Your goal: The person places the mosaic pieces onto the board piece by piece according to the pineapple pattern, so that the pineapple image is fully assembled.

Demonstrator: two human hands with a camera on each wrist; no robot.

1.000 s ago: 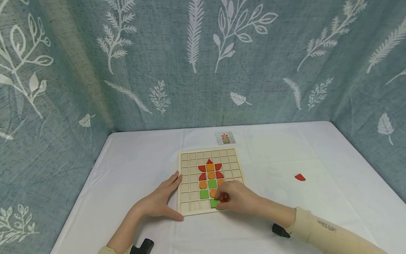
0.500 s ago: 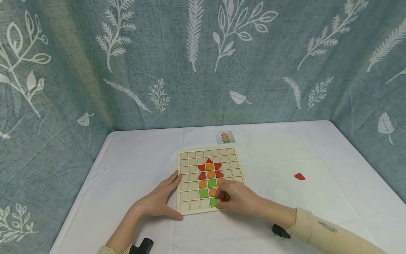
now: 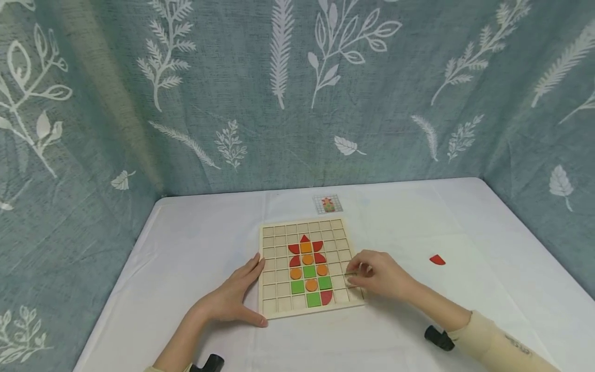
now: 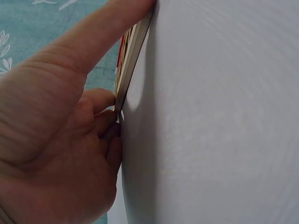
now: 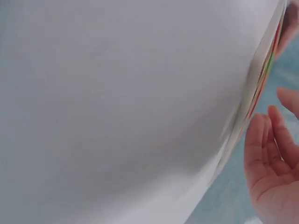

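Observation:
A wooden grid board [image 3: 279, 310] lies on the table, with red, orange and green flat pieces set in its cells. My left hand [image 3: 232, 294] rests at its lower left corner, fingers straight along the left edge and thumb at the front edge; the left wrist view shows the fingertips against the board's side. Over the board's right side hovers my right hand [image 3: 383, 274], fingers loosely bent, with nothing between thumb and fingers in the right wrist view. A red rounded piece [image 3: 327, 297] sits in the bottom row beside a green square [image 3: 313, 299].
A loose red fan-shaped piece [image 3: 437, 260] lies on the white cloth [image 3: 395, 336] to the right. Behind the board is a small pattern card [image 3: 328, 204] with a flower-like figure. A patterned blue-green curtain [image 3: 260, 144] hangs around the table.
My right hand has moved right and slightly away from the lower rows, uncovering the red rounded piece and a green square above it. The left hand stays at the board's corner.

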